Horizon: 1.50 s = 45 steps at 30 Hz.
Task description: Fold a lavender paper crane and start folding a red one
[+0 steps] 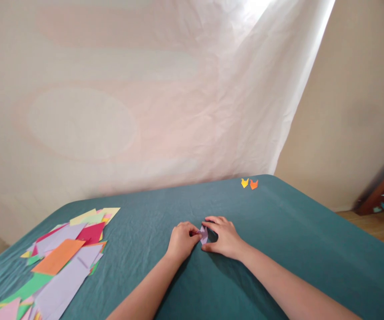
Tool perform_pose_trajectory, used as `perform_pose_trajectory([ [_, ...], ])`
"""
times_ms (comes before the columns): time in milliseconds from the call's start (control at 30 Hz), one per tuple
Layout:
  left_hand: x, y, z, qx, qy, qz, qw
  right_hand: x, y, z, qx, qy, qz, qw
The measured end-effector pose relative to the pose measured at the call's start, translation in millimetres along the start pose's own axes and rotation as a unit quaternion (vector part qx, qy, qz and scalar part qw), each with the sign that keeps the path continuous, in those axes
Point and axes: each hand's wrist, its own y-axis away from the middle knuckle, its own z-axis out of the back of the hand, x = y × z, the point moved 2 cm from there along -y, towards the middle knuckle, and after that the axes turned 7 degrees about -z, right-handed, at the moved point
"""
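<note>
A small folded piece of lilac paper (204, 236) is between my two hands over the middle of the table. My left hand (182, 240) pinches its left side between thumb and fingers. My right hand (224, 238) curves around from the right, index fingertip at the paper's top end and thumb at its bottom end, with a gap between palm and paper. The exact shape of the folds is too small to make out.
A green cloth covers the table (138, 231). Loose coloured paper sheets (62, 271) lie heaped on the left. A yellow folded paper figure (244, 183) and an orange one (254, 184) sit near the back right edge. A pale curtain (178, 111) hangs behind.
</note>
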Motion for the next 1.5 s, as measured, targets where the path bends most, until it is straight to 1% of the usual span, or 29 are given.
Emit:
perform_pose_trajectory([
  [133, 2, 0, -0.8, -0.001, 0.001, -0.003, 1.0, -1, 1, -1, -0.047, -0.039, -0.004, 0.998],
  [200, 3, 0, -1.2, -0.001, 0.001, -0.004, 1.0, -1, 0, -2, -0.058, -0.042, -0.01, 0.997],
  [433, 4, 1, -1.5, 0.0, -0.004, -0.004, 1.0, 2, 2, -1, -0.037, -0.021, 0.011, 0.999],
  [533, 4, 1, -0.9, 0.001, -0.007, -0.004, 1.0, 2, 3, -1, -0.057, -0.037, 0.011, 0.998],
  [667, 3, 1, -0.4, 0.002, -0.009, -0.005, 1.0, 1, 1, -3, -0.079, -0.056, -0.009, 0.995],
  [867, -2, 3, -1.0, 0.004, -0.017, -0.007, 1.0, 0, -5, -3, -0.068, -0.057, -0.021, 0.996],
  [1067, -6, 3, 1.9, 0.026, -0.033, -0.009, 0.999, 0, -3, -2, -0.063, -0.053, -0.02, 0.996],
  [1500, -4, 1, 7.4, 0.073, -0.059, -0.03, 0.995, -1, -1, 0, -0.039, -0.04, -0.004, 0.998],
])
